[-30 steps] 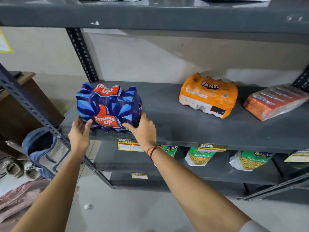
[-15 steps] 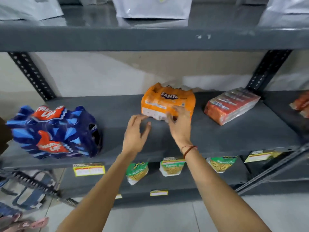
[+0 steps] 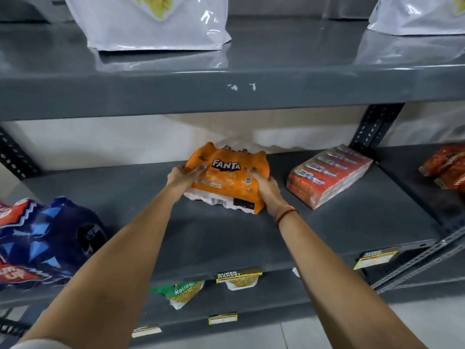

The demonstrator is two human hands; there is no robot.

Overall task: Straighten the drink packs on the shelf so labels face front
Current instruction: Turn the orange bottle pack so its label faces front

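An orange Fanta pack [image 3: 227, 178] lies on the grey middle shelf [image 3: 226, 238], tilted back with its barcode end toward me. My left hand [image 3: 183, 176] grips its left side and my right hand [image 3: 268, 191] grips its right side. A blue Thums Up pack [image 3: 42, 243] stands at the shelf's left front edge, apart from both hands. A red shrink-wrapped drink pack [image 3: 329, 176] lies askew to the right of the Fanta pack.
White bags [image 3: 151, 23] stand on the upper shelf [image 3: 226, 91]. More red packets [image 3: 445, 167] lie at the far right. Snack packets [image 3: 183, 293] and price tags [image 3: 239, 274] show under the middle shelf. A perforated upright [image 3: 375, 124] rises behind the red pack.
Both hands left the Thums Up pack, moved right, and have closed on the two sides of the Fanta pack. The view shifted right and up.
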